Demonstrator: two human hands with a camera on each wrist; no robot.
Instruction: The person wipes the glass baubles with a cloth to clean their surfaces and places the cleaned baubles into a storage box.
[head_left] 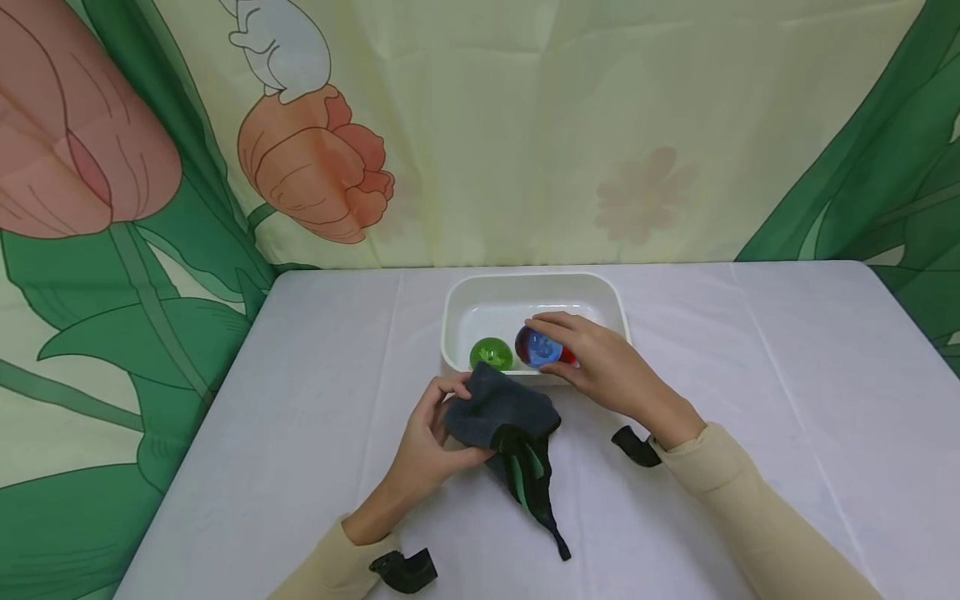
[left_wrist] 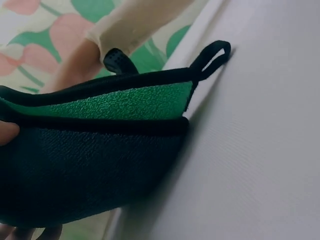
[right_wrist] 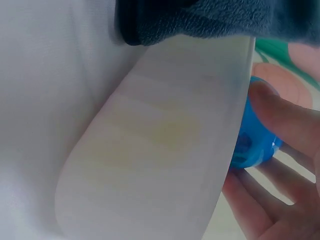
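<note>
My left hand (head_left: 427,442) grips a dark blue-grey terry cloth pouch (head_left: 498,408) with black trim and a green lining (left_wrist: 120,104). Its mouth gapes in the left wrist view, and a black hanging loop (left_wrist: 212,59) sticks out at one corner. The pouch is held in front of the white tray (head_left: 536,277), overlapping its near rim in the head view. With thumb and fingers, my right hand (head_left: 611,367) holds a see-through blue ball (head_left: 545,346) at the tray's near side. A green ball (head_left: 492,354) lies inside, left of it. Something red (head_left: 567,357) shows partly behind the blue ball.
A white cloth (head_left: 750,417) covers the table. Behind it hangs a pale curtain (head_left: 480,133) printed with flowers and leaves. Black straps (head_left: 405,572) stick out at both wrists beside the beige sleeves (head_left: 765,508).
</note>
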